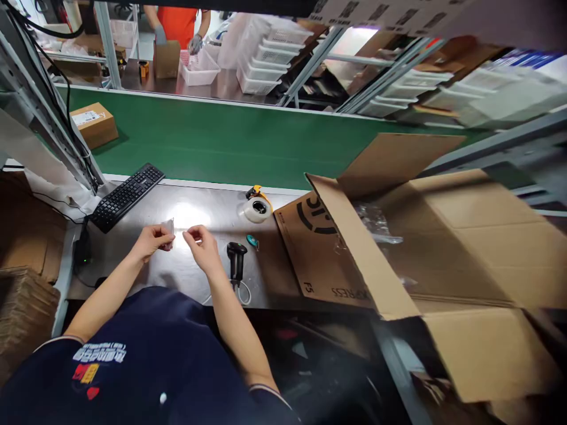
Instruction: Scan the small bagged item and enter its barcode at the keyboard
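Head view looked down across a packing station, where a green conveyor belt (221, 141) ran behind a steel counter (119, 274). A large open cardboard carton (447, 236) filled the right side, its flaps spread and a loose wad of clear plastic wrap (376, 221) inside. Beyond the belt, a co-worker in an orange shirt (177, 20) stood with gloved hands at a far counter, near stacked white plastic bins (266, 59). A small cardboard parcel (93, 125) sat on the belt, and a pile of flattened cardboard (22, 307) lay at the far left.

On the near counter were a black keyboard (127, 198), a packing tape dispenser (256, 205) with a yellow handle, a black handheld barcode scanner (236, 260) standing upright with its cable looped, and a small teal object (252, 241) just beside it.

The person's bare forearms reached forward from a navy shirt (133, 336) to the middle of the counter. The left hand (150, 243) was closed in a fingertip pinch on a small pale packet (167, 231), which stood up above the steel. The right hand (201, 248) was just beside it, thumb and forefinger brought together; whether they held the packet's edge or something thin could not be told. This light fingertip grip suited so small a piece, keeping it in view and apart from the nearby scanner.
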Demonstrator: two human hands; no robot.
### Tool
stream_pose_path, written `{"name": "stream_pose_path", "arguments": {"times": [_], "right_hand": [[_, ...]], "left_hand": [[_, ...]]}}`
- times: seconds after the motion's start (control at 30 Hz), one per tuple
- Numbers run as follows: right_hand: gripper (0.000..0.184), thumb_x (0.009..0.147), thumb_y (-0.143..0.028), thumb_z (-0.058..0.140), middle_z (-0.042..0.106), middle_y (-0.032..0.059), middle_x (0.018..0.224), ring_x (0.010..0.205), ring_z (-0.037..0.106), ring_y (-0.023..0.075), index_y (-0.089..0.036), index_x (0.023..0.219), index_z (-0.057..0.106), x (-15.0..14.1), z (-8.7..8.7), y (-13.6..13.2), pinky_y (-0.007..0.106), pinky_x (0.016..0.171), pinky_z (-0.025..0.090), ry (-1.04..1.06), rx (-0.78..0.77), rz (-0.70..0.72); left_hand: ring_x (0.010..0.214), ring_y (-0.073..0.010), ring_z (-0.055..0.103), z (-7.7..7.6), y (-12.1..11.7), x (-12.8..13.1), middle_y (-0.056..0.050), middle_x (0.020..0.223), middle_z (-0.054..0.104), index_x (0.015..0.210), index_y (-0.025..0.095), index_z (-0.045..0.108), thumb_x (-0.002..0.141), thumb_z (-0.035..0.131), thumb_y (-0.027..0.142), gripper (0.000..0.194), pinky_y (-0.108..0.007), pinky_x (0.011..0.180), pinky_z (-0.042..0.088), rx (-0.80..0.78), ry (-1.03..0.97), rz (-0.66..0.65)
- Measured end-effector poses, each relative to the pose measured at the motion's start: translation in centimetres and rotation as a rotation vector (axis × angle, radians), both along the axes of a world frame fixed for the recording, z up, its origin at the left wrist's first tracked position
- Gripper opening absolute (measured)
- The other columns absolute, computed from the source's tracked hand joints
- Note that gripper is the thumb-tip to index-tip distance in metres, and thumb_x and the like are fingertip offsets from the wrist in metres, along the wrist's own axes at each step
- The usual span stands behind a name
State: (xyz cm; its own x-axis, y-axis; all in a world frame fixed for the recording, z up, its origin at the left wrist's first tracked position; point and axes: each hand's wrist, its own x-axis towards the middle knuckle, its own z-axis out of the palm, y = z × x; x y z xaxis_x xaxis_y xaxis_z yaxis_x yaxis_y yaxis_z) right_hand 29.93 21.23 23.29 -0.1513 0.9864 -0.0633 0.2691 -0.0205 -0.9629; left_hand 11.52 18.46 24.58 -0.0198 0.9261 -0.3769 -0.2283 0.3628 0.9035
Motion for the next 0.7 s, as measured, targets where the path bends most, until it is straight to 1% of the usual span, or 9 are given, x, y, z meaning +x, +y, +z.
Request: {"name": "stream_pose_path", "arguments": {"times": [0.07,0.2,0.27,0.33,0.43,0.5,0.57,0.63,0.7], "right_hand": [[0.041,0.080,-0.064,0.070,0.066,0.0026,0.077,0.072,0.061,0.0199,-0.024,0.080,0.061,-1.3,-1.2,-1.0,0.036,0.067,0.053,0.081,-0.133,0.124],[0.038,0.074,-0.059,0.075,0.065,-0.0002,0.066,0.065,0.060,0.0172,-0.024,0.071,0.062,-2.1,-3.4,-2.0,0.033,0.061,0.052,0.153,-0.290,0.169],[0.041,0.071,-0.061,0.077,0.062,-0.0018,0.059,0.058,0.057,0.0146,-0.022,0.068,0.063,-1.5,-3.8,-2.4,0.031,0.058,0.050,0.211,-0.372,0.227],[0.045,0.068,-0.062,0.082,0.062,-0.0025,0.056,0.054,0.054,0.0122,-0.020,0.067,0.066,-0.6,-3.7,-2.8,0.029,0.056,0.049,0.285,-0.468,0.301],[0.048,0.069,-0.064,0.085,0.069,-0.0003,0.062,0.059,0.060,0.0133,-0.018,0.074,0.072,0.5,-3.2,-3.5,0.029,0.062,0.053,0.356,-0.568,0.400],[0.048,0.071,-0.065,0.083,0.072,0.0010,0.067,0.065,0.065,0.0154,-0.019,0.077,0.072,0.7,-2.9,-4.2,0.031,0.067,0.055,0.359,-0.573,0.410],[0.043,0.074,-0.062,0.078,0.070,0.0004,0.067,0.065,0.065,0.0164,-0.020,0.073,0.067,0.7,-2.6,-5.0,0.031,0.067,0.055,0.301,-0.527,0.357],[0.035,0.080,-0.054,0.070,0.065,-0.0007,0.063,0.063,0.061,0.0165,-0.022,0.068,0.061,0.5,-2.1,-5.9,0.031,0.065,0.051,0.115,-0.398,0.267],[0.026,0.084,-0.042,0.062,0.061,-0.0008,0.061,0.060,0.055,0.0168,-0.024,0.066,0.058,0.3,-1.5,-6.8,0.033,0.064,0.045,-0.144,-0.234,0.186]], "left_hand": [[0.050,-0.0115,0.058,-1.7,-0.4,0.8,-0.001,0.053,0.066,0.061,0.017,0.064,0.056,0.095,0.046,0.043,-0.024,0.052,0.047,0.018,0.016,-0.022],[0.045,-0.0098,0.052,-4.1,-2.0,1.2,0.002,0.049,0.062,0.057,0.019,0.057,0.055,0.096,0.044,0.046,-0.023,0.047,0.039,-0.020,0.062,-0.090],[0.044,-0.0092,0.049,-4.7,-2.7,0.9,0.004,0.047,0.058,0.056,0.019,0.056,0.053,0.097,0.043,0.048,-0.023,0.046,0.036,-0.063,0.053,-0.154],[0.045,-0.0092,0.047,-5.0,-3.4,0.5,0.004,0.046,0.056,0.054,0.019,0.056,0.053,0.098,0.044,0.049,-0.023,0.046,0.035,-0.099,0.002,-0.226],[0.048,-0.0096,0.048,-4.9,-4.2,0.1,0.001,0.051,0.060,0.055,0.019,0.056,0.056,0.097,0.048,0.050,-0.024,0.049,0.036,-0.132,-0.110,-0.305],[0.050,-0.0103,0.050,-4.5,-4.8,0.3,0.000,0.056,0.062,0.058,0.019,0.057,0.059,0.095,0.052,0.050,-0.025,0.051,0.037,-0.140,-0.173,-0.322],[0.052,-0.0113,0.050,-4.0,-5.5,0.8,0.001,0.057,0.060,0.061,0.019,0.059,0.063,0.091,0.054,0.047,-0.026,0.053,0.038,-0.111,-0.150,-0.287],[0.055,-0.0120,0.048,-3.5,-6.2,1.5,0.003,0.057,0.056,0.062,0.020,0.059,0.071,0.084,0.049,0.040,-0.028,0.057,0.037,-0.019,0.034,-0.184],[0.058,-0.0121,0.047,-3.2,-6.7,2.0,0.003,0.059,0.054,0.062,0.020,0.058,0.079,0.076,0.038,0.030,-0.029,0.060,0.036,0.094,0.313,-0.043]]}}
